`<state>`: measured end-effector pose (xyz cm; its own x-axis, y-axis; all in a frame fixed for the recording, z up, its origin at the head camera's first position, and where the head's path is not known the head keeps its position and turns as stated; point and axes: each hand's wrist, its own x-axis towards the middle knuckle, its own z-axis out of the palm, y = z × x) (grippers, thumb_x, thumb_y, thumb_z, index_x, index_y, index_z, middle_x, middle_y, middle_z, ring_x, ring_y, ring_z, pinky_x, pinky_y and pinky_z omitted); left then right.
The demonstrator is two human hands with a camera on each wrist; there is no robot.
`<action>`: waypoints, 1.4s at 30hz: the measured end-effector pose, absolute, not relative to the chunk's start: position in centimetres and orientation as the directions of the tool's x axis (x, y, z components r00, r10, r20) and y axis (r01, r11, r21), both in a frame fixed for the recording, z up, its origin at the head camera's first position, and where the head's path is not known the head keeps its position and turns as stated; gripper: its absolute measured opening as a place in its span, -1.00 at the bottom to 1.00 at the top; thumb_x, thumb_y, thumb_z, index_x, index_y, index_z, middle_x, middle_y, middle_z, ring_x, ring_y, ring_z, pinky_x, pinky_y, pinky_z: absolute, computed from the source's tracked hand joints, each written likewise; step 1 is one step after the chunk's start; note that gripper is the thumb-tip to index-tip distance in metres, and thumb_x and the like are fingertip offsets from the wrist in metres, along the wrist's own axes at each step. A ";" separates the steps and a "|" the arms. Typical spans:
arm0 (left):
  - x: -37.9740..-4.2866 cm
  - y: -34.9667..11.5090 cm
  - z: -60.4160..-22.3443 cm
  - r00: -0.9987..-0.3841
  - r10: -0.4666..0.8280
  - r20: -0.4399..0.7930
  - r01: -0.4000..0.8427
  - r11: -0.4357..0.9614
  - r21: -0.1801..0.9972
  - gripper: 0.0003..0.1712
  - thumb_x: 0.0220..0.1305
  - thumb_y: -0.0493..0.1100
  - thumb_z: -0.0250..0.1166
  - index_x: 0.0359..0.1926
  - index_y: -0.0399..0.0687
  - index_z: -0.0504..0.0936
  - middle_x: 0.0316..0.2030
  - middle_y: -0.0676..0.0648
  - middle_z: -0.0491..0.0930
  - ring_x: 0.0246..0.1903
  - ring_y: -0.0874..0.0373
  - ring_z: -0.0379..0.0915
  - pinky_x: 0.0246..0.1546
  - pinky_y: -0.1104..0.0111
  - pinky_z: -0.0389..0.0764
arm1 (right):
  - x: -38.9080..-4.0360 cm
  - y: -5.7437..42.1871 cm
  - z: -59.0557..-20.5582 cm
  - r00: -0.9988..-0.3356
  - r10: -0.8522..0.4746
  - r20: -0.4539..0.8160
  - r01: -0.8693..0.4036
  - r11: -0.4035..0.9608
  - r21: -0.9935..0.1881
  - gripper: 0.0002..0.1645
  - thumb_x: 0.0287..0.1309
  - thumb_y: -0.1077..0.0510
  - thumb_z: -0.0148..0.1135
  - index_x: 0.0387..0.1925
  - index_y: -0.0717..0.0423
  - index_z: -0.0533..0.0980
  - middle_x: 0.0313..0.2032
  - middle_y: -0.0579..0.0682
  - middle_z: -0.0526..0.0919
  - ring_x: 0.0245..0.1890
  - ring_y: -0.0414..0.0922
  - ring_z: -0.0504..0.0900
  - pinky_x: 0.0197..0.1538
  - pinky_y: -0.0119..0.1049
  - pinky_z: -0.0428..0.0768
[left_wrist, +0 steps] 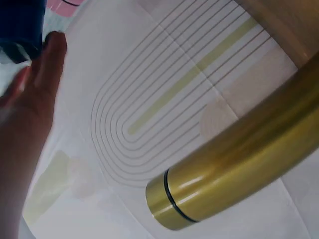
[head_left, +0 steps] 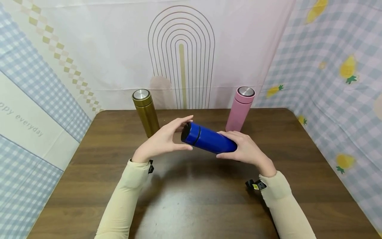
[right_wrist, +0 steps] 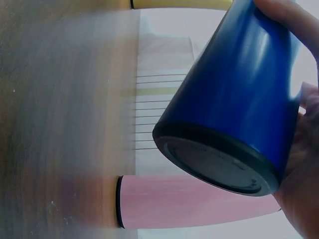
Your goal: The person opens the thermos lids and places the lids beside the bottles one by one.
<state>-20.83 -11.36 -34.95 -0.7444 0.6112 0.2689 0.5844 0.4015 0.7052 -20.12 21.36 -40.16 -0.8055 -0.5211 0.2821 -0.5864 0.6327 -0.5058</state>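
A blue thermos flask (head_left: pixel 213 137) is held tilted above the table, its capped end pointing left and slightly up. My right hand (head_left: pixel 243 146) grips it near the base, thumb on the near side and fingers over the far side. In the right wrist view the black-rimmed bottom of the blue flask (right_wrist: pixel 234 99) shows. My left hand (head_left: pixel 162 139) is at the capped end, thumb and fingers spread apart on either side of the cap. The left wrist view shows those fingers extended close beside the blue flask (left_wrist: pixel 20 25).
A gold thermos flask (head_left: pixel 147 114) stands upright at the back left, just beyond my left hand. The pink one (head_left: pixel 240 109) stands at the back right, behind my right hand. Both rest on the brown wooden table (head_left: pixel 191 199), with a patterned cloth (head_left: pixel 119 49) hanging behind.
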 end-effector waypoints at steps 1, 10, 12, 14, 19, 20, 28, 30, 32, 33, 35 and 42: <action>-20.8 -11.5 -35.0 -0.716 0.638 0.285 0.609 0.371 0.701 0.05 0.14 -0.03 0.56 0.55 0.14 0.17 0.40 0.01 0.32 0.24 0.11 0.43 0.29 0.19 0.43 | -20.1 21.4 -40.2 -0.803 -0.525 0.280 -0.589 0.630 -0.506 -0.10 -0.10 -0.36 0.54 0.30 -0.21 0.50 0.11 0.00 0.62 0.02 -0.02 0.57 0.01 0.09 0.59; -21.2 -11.9 -34.8 -0.620 0.699 0.356 0.710 0.308 0.633 -0.11 0.03 -0.21 0.61 0.38 0.09 0.41 0.24 0.07 0.47 0.20 0.20 0.44 0.24 0.27 0.48 | -20.1 21.4 -40.3 -0.808 -0.546 0.223 -0.567 0.615 -0.548 -0.09 -0.07 -0.34 0.54 0.32 -0.22 0.47 0.15 -0.01 0.61 0.05 0.00 0.56 0.01 0.11 0.60; -21.1 -12.0 -34.7 -0.651 0.683 0.330 0.684 0.341 0.645 -0.12 0.03 -0.09 0.63 0.36 0.13 0.43 0.21 0.10 0.51 0.14 0.22 0.50 0.19 0.28 0.51 | -20.1 21.4 -40.3 -0.809 -0.549 0.210 -0.562 0.620 -0.547 -0.09 -0.06 -0.35 0.52 0.33 -0.21 0.47 0.16 0.00 0.61 0.06 0.01 0.56 0.02 0.13 0.60; -21.0 -12.1 -34.6 -0.689 0.659 0.300 0.648 0.375 0.663 -0.13 0.02 0.05 0.62 0.35 0.17 0.45 0.15 0.13 0.56 0.08 0.25 0.55 0.14 0.30 0.55 | -20.0 21.4 -40.2 -0.812 -0.546 0.204 -0.559 0.629 -0.540 -0.08 -0.07 -0.35 0.52 0.33 -0.21 0.47 0.17 0.00 0.61 0.07 0.02 0.56 0.02 0.14 0.60; -20.6 -12.1 -34.4 -0.771 0.593 0.233 0.547 0.427 0.720 -0.16 -0.04 0.26 0.59 0.25 0.18 0.52 -0.06 0.14 0.65 -0.11 0.30 0.61 -0.03 0.32 0.64 | -19.9 21.1 -40.3 -0.812 -0.550 0.196 -0.560 0.640 -0.525 -0.07 -0.07 -0.38 0.50 0.34 -0.21 0.46 0.16 -0.02 0.62 0.06 0.01 0.57 0.01 0.13 0.61; -20.5 -12.1 -34.4 -0.782 0.582 0.222 0.529 0.431 0.731 -0.18 -0.04 0.28 0.58 0.22 0.17 0.53 -0.10 0.14 0.66 -0.15 0.30 0.62 -0.07 0.32 0.66 | -19.9 21.1 -40.3 -0.813 -0.550 0.193 -0.559 0.642 -0.525 -0.07 -0.07 -0.39 0.50 0.34 -0.22 0.46 0.15 -0.02 0.62 0.06 0.01 0.57 0.01 0.13 0.61; -20.4 -11.3 -34.7 -0.896 0.398 0.197 0.416 0.596 0.687 -0.37 0.06 0.47 0.39 -0.18 0.06 0.64 -0.44 0.10 0.64 -0.42 0.21 0.56 -0.40 0.29 0.61 | -19.9 20.8 -40.2 -0.787 -0.556 0.268 -0.611 0.641 -0.465 -0.08 -0.07 -0.39 0.50 0.33 -0.22 0.47 0.11 -0.04 0.62 0.04 -0.02 0.56 0.01 0.11 0.60; -20.5 -11.0 -34.9 -0.917 0.357 0.180 0.379 0.635 0.673 -0.35 0.12 0.50 0.31 -0.24 0.02 0.65 -0.47 0.08 0.63 -0.43 0.20 0.54 -0.41 0.29 0.58 | -19.9 20.8 -40.1 -0.779 -0.552 0.298 -0.626 0.646 -0.437 -0.08 -0.08 -0.38 0.52 0.32 -0.22 0.48 0.10 -0.04 0.63 0.03 -0.02 0.55 0.01 0.12 0.59; -20.6 -10.8 -35.1 -0.924 0.347 0.160 0.361 0.657 0.662 -0.34 0.17 0.50 0.27 -0.22 0.01 0.66 -0.46 0.09 0.64 -0.42 0.20 0.55 -0.39 0.29 0.58 | -20.0 20.9 -40.1 -0.779 -0.547 0.306 -0.626 0.653 -0.426 -0.09 -0.10 -0.38 0.53 0.30 -0.22 0.49 0.10 -0.05 0.63 0.03 -0.03 0.55 0.00 0.13 0.59; -20.6 -10.9 -35.1 -0.927 0.344 0.152 0.354 0.664 0.659 -0.35 0.19 0.49 0.25 -0.22 0.00 0.67 -0.46 0.09 0.65 -0.43 0.20 0.56 -0.38 0.29 0.58 | -20.0 20.8 -40.1 -0.780 -0.547 0.302 -0.624 0.653 -0.429 -0.09 -0.10 -0.38 0.52 0.31 -0.23 0.48 0.10 -0.06 0.63 0.03 -0.03 0.55 0.01 0.13 0.59; -20.6 -11.1 -35.2 -0.927 0.344 0.146 0.352 0.671 0.652 -0.37 0.23 0.46 0.24 -0.20 0.00 0.67 -0.44 0.08 0.65 -0.42 0.20 0.56 -0.37 0.28 0.58 | -20.1 20.6 -40.2 -0.783 -0.550 0.290 -0.619 0.649 -0.442 -0.08 -0.09 -0.40 0.51 0.32 -0.25 0.47 0.12 -0.06 0.62 0.05 -0.04 0.55 0.02 0.12 0.58; -20.8 -11.9 -35.2 -0.856 0.473 0.208 0.465 0.530 0.709 -0.25 0.23 0.33 0.36 0.29 0.04 0.49 -0.03 0.09 0.61 -0.13 0.23 0.58 -0.06 0.23 0.63 | -20.2 20.7 -40.2 -0.800 -0.524 0.293 -0.597 0.647 -0.474 -0.08 -0.13 -0.42 0.52 0.30 -0.29 0.49 0.10 -0.06 0.62 0.03 -0.06 0.55 0.02 0.09 0.58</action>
<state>-20.81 -11.92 -35.16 -0.8561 0.4730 0.2081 0.4650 0.5295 0.7095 -20.20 20.65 -40.23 -0.8001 -0.5236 0.2927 -0.5970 0.6474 -0.4739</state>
